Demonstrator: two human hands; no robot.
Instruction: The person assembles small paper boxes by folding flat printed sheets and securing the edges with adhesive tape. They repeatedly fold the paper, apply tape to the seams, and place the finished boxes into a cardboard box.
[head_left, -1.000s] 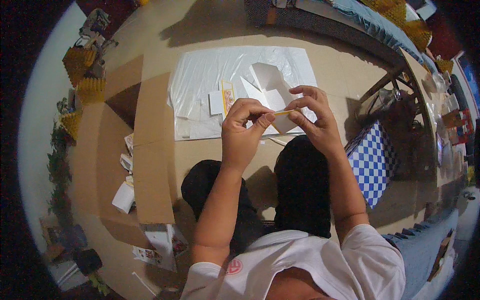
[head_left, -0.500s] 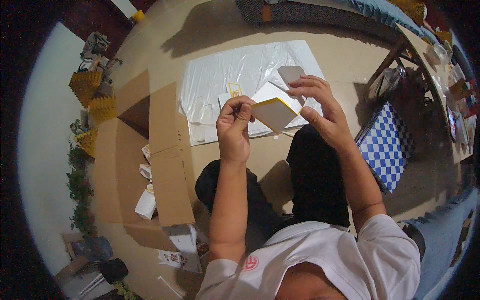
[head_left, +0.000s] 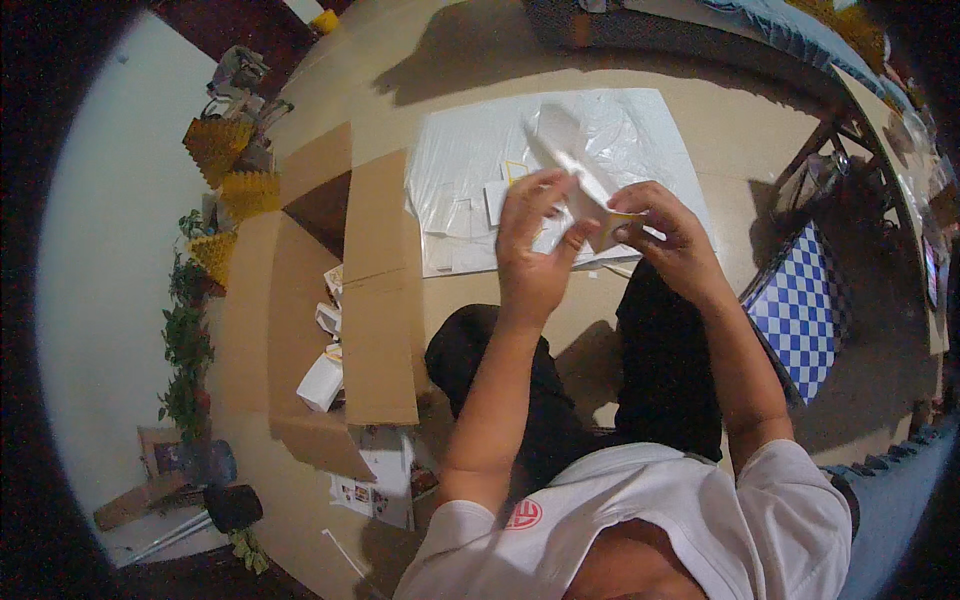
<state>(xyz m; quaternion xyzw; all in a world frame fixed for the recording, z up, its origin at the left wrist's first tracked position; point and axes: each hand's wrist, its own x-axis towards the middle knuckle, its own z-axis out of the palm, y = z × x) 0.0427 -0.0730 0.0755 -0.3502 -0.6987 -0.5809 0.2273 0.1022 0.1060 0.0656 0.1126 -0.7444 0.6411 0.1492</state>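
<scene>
A small white folding carton (head_left: 585,195) with a yellow edge is up in front of me, over the plastic-covered sheet, its long flap sticking up and blurred. My right hand (head_left: 668,240) pinches its right end between thumb and fingers. At the carton's left side is my left hand (head_left: 535,245), thumb and fingers apart and curved, the tips at or close to the cardboard; some fingers are smeared by motion. Below lies the white sheet under clear plastic (head_left: 460,150), with flat white card pieces (head_left: 495,205) on it, one edged in yellow.
An open brown cardboard box (head_left: 385,300) stands on the left with several small white cartons (head_left: 322,378) inside. On the right are a blue-and-white checked panel (head_left: 800,315) and a wooden table (head_left: 880,130). Printed sheets (head_left: 375,490) lie by the box.
The carton has turned, and its yellow-edged end now sits in my right hand, which has closed on it. My left hand has loosened its grip and opened. The whole view has shifted slightly.
</scene>
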